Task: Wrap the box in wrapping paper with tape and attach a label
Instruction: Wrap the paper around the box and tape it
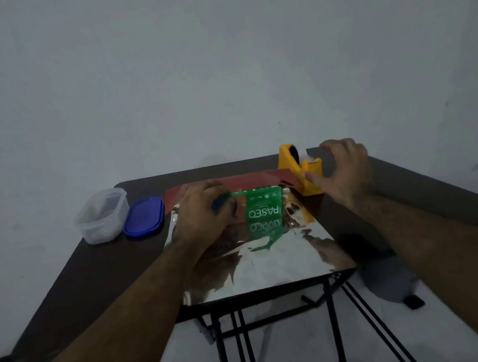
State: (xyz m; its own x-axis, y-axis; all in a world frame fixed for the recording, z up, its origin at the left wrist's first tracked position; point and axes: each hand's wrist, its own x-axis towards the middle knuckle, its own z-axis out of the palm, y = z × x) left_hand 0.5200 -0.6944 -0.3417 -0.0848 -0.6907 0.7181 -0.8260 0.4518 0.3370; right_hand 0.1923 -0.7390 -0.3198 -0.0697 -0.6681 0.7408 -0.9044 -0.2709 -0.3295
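A green box (264, 204) printed "PASEO" lies on a sheet of wrapping paper (270, 266), mirror-silver side up, whose red side (246, 180) shows at the far edge behind the box. My left hand (203, 214) lies over the box's left end with its fingers curled on it, something blue showing under the fingertips. My right hand (345, 169) is at the yellow tape dispenser (292, 166) right of the box. Its thumb touches the dispenser's near side and its fingers curl over the cutter end, where the tape's free end sits.
A clear plastic tub (101, 217) and its blue lid (144, 217) sit on the dark folding table (93, 269) left of the paper. The paper's near edge reaches the table's front edge. A wall stands right behind the table.
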